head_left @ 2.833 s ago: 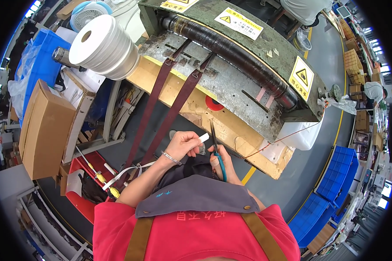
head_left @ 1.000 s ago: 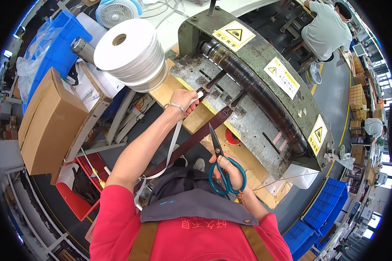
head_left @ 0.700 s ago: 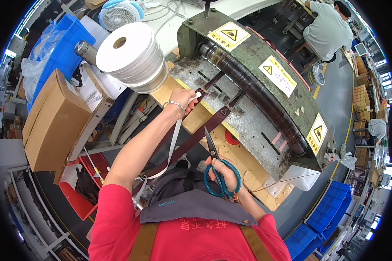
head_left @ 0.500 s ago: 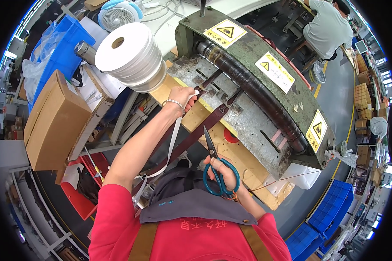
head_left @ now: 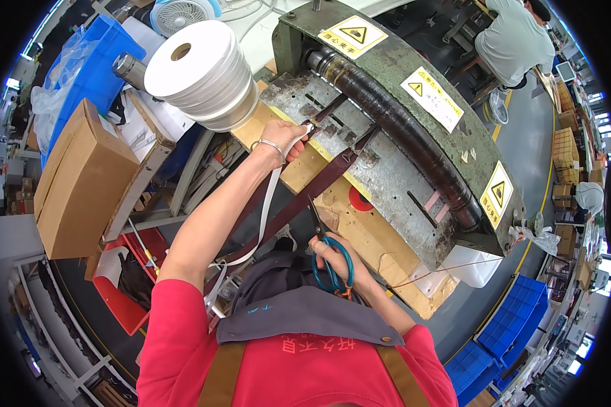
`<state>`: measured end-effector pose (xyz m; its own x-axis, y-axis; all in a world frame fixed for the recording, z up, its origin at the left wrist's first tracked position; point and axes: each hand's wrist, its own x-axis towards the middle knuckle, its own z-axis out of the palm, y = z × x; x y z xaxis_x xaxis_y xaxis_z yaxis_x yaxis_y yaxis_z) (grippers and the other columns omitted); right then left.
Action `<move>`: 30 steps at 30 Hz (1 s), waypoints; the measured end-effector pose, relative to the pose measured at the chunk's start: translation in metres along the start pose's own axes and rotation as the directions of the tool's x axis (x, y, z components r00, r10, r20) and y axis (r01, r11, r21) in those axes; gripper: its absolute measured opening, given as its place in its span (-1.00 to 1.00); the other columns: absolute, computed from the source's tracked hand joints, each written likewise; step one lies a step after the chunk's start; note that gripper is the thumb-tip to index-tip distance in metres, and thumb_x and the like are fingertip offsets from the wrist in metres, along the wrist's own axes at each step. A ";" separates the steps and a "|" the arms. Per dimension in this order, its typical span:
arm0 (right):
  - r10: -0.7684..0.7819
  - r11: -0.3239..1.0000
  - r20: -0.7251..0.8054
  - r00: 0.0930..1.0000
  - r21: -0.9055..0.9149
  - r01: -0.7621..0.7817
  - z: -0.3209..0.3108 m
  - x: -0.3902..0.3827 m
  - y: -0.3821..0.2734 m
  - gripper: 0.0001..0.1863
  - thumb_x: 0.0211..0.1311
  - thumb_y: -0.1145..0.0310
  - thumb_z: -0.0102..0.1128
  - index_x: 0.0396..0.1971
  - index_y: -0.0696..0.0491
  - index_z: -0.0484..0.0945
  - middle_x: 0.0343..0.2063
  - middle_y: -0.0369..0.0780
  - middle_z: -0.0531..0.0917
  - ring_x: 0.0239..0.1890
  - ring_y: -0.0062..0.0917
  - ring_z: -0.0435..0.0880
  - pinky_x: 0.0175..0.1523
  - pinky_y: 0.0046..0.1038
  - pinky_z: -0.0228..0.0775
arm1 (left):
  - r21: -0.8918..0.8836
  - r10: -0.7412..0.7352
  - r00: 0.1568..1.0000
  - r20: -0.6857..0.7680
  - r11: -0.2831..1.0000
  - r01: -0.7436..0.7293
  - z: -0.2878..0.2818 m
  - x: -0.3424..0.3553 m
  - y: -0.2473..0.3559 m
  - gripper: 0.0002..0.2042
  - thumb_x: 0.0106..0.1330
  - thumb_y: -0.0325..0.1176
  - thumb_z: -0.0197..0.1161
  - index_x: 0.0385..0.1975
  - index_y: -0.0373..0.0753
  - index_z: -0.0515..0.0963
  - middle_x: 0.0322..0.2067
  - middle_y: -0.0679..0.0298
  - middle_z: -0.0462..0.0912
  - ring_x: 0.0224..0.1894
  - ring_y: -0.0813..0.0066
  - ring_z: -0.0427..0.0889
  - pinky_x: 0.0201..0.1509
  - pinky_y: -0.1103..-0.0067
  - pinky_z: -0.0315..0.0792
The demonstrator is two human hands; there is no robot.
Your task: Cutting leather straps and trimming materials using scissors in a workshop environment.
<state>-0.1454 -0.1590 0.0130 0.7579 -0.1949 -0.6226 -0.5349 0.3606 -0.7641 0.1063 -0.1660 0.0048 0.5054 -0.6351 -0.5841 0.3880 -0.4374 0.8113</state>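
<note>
My left hand [head_left: 284, 141] is closed in a pinch on a narrow white tape [head_left: 270, 200], at the edge of the metal machine bed. The tape hangs down from my fist toward my lap. One dark maroon strap runs from beside that fist under the machine's black roller [head_left: 400, 129]. To its right, a second maroon strap [head_left: 312, 192] with a metal ring also reaches the roller. My right hand [head_left: 334, 256] grips scissors [head_left: 349, 263] by their teal handles, in front of my apron. Their dark blades point up toward the second strap; whether they touch it I cannot tell.
A stack of white tape rolls [head_left: 200, 71] stands beyond my left hand. The green machine housing [head_left: 387, 57] carries yellow warning labels. A cardboard box [head_left: 81, 180] and blue bin [head_left: 95, 85] are at left. Blue crates [head_left: 512, 319] lie at right; another person [head_left: 516, 41] sits far right.
My right hand and the scissors have moved slightly left, bringing the blades close to the maroon strap. My left hand keeps its pinch on the tape, its wrist turned a little.
</note>
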 end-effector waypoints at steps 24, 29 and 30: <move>-0.069 0.976 -0.338 0.939 0.171 0.133 0.038 0.010 0.034 -0.74 0.11 0.17 -0.02 -0.33 0.04 0.32 -0.68 -0.36 0.38 -0.66 -0.76 0.30 -0.63 -0.70 0.08 | -0.114 0.058 0.996 0.063 0.992 -0.050 -0.006 -0.004 -0.001 -0.86 0.06 -0.50 0.03 -0.39 -0.38 0.32 -0.65 0.09 0.50 -0.72 0.42 0.51 -0.75 0.62 0.40; -0.138 0.974 -0.305 0.942 0.131 0.185 0.045 0.010 0.035 -0.74 0.11 0.17 -0.02 -0.32 0.04 0.32 -0.67 -0.36 0.38 -0.66 -0.75 0.29 -0.62 -0.71 0.07 | -0.127 0.028 0.999 0.020 0.992 -0.026 -0.002 -0.007 0.000 -0.87 0.06 -0.51 0.03 -0.40 -0.38 0.33 -0.61 0.07 0.52 -0.71 0.40 0.52 -0.74 0.62 0.40; -0.123 0.976 -0.268 0.956 0.144 0.166 0.045 0.011 0.037 -0.75 0.11 0.21 -0.01 -0.32 0.06 0.31 -0.66 -0.36 0.37 -0.62 -0.75 0.31 -0.56 -0.70 0.11 | -0.138 0.007 1.000 0.004 0.990 -0.007 -0.002 -0.007 0.000 -0.87 0.06 -0.51 0.03 -0.39 -0.38 0.33 -0.60 0.07 0.52 -0.71 0.40 0.52 -0.73 0.61 0.40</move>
<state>-0.1394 -0.1069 -0.0144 0.6899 -0.4749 -0.5464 -0.3426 0.4507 -0.8243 0.1042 -0.1602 0.0085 0.5051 -0.6408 -0.5781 0.4871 -0.3413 0.8039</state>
